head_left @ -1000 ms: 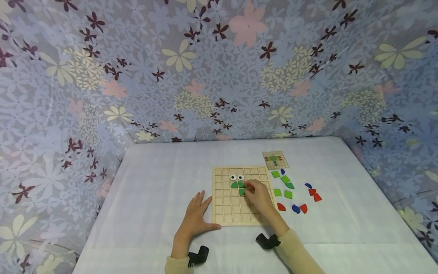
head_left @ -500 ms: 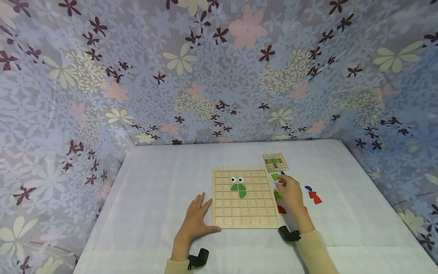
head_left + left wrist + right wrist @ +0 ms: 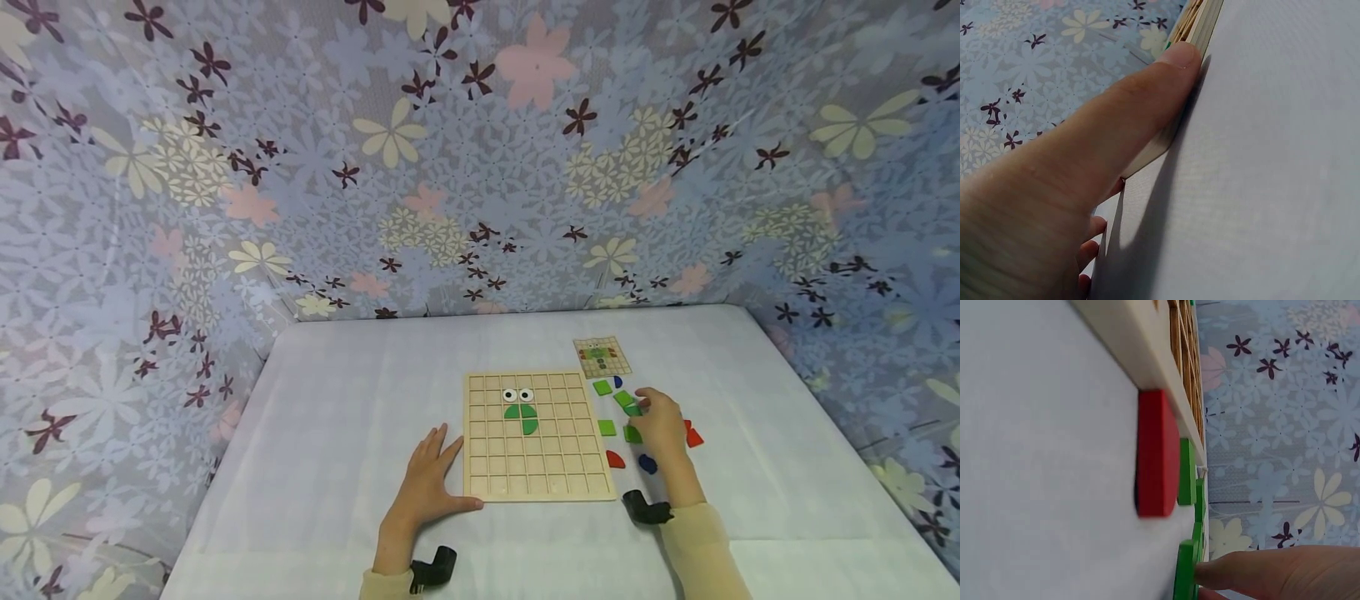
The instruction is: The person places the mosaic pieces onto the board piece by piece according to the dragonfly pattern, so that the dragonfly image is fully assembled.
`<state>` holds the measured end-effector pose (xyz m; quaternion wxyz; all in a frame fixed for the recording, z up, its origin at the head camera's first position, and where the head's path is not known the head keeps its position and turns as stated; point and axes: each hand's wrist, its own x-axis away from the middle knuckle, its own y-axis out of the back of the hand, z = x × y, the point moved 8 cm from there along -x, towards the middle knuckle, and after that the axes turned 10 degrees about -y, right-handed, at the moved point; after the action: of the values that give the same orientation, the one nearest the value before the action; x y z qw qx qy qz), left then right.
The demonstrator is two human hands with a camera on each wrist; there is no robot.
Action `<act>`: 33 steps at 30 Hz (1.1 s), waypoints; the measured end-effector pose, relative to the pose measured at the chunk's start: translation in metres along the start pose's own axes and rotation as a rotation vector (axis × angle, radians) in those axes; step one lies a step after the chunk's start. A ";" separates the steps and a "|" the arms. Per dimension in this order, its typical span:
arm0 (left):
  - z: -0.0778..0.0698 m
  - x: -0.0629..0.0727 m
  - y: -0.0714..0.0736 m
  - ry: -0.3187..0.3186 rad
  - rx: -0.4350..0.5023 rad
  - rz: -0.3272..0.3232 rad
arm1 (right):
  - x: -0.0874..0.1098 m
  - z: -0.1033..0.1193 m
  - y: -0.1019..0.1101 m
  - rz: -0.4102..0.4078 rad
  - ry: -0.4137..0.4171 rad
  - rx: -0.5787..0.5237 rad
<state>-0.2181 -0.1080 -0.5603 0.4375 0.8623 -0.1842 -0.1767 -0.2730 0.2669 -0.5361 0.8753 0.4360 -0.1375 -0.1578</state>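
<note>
A square wooden grid board (image 3: 495, 467) lies on the table with two eye discs (image 3: 517, 395) and several dark green quarter-circle pieces (image 3: 529, 426) in its cells. My left hand (image 3: 426, 483) rests at the board's left front corner, fingers spread; in the left wrist view its thumb (image 3: 1122, 106) lies against the board's side. Right of the board, my right hand (image 3: 663, 429) has thumb and forefinger at a loose green quarter-circle (image 3: 632, 410). Whether they pinch it is hidden. In the right wrist view, the thumb (image 3: 1254, 569) is beside a green piece (image 3: 1185, 569).
A small pattern card (image 3: 602, 357) lies behind the loose pieces. Around the right hand are green squares (image 3: 607, 427), a red quarter-circle (image 3: 615, 459), blue pieces (image 3: 647, 463) and red pieces (image 3: 693, 436). A flowered cloth (image 3: 450, 167) stands behind the table.
My right hand has left the board, where a green quarter-circle now lies uncovered below the other two, and has moved right to the loose pieces. The left hand stays in place.
</note>
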 end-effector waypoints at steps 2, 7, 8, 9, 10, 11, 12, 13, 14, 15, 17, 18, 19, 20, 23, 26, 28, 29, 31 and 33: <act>0.001 0.000 -0.001 -0.003 0.000 -0.003 | 0.000 -0.002 0.001 0.013 -0.013 -0.016; 0.001 0.000 -0.002 -0.009 -0.013 -0.011 | 0.000 -0.003 0.001 0.024 -0.017 -0.035; 0.001 0.000 -0.002 -0.011 -0.014 -0.014 | 0.001 -0.003 0.001 0.022 -0.017 -0.037; 0.001 0.000 -0.002 -0.012 -0.014 -0.014 | 0.001 -0.003 0.001 0.022 -0.013 -0.042; 0.001 0.000 -0.001 -0.013 -0.015 -0.014 | 0.001 -0.002 0.000 0.022 -0.009 -0.048; 0.000 0.000 -0.001 -0.010 -0.012 -0.013 | 0.001 -0.002 0.000 0.022 -0.003 -0.054; 0.000 0.001 -0.001 -0.005 -0.008 -0.009 | 0.001 -0.001 0.000 0.020 0.010 -0.056; 0.001 0.001 -0.001 0.001 -0.007 -0.005 | 0.001 0.000 -0.001 0.020 0.023 -0.061; 0.001 0.001 -0.002 0.004 -0.008 -0.002 | 0.001 0.001 -0.002 0.021 0.036 -0.066; 0.001 0.001 -0.002 0.011 -0.007 0.003 | 0.000 0.002 -0.003 0.024 0.051 -0.071; 0.002 0.001 -0.002 0.022 -0.006 0.008 | -0.001 0.003 -0.006 0.035 0.075 -0.078; 0.002 0.001 -0.002 0.022 -0.007 0.008 | -0.002 0.004 -0.007 0.039 0.084 -0.082; 0.001 0.001 -0.002 0.021 -0.007 0.008 | -0.002 0.004 -0.009 0.043 0.089 -0.088; 0.001 0.001 -0.002 0.019 -0.006 0.006 | -0.003 0.004 -0.010 0.046 0.093 -0.092; 0.001 0.001 -0.002 0.017 -0.007 0.005 | -0.005 0.003 -0.011 0.052 0.097 -0.109; 0.000 0.001 -0.002 0.009 -0.012 0.003 | -0.005 0.002 -0.012 0.061 0.096 -0.133; 0.000 0.001 -0.002 0.005 -0.016 0.006 | -0.006 0.002 -0.012 0.065 0.097 -0.152; 0.000 0.001 -0.002 0.006 -0.015 0.009 | -0.006 0.002 -0.011 0.067 0.099 -0.163; 0.001 0.000 -0.003 0.014 -0.008 0.015 | -0.007 0.002 -0.011 0.067 0.107 -0.179; 0.002 0.000 -0.003 0.015 -0.007 0.016 | -0.007 0.001 -0.011 0.067 0.115 -0.194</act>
<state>-0.2183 -0.1078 -0.5638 0.4430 0.8606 -0.1872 -0.1675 -0.2818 0.2629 -0.5447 0.9246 0.3527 -0.0854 -0.1156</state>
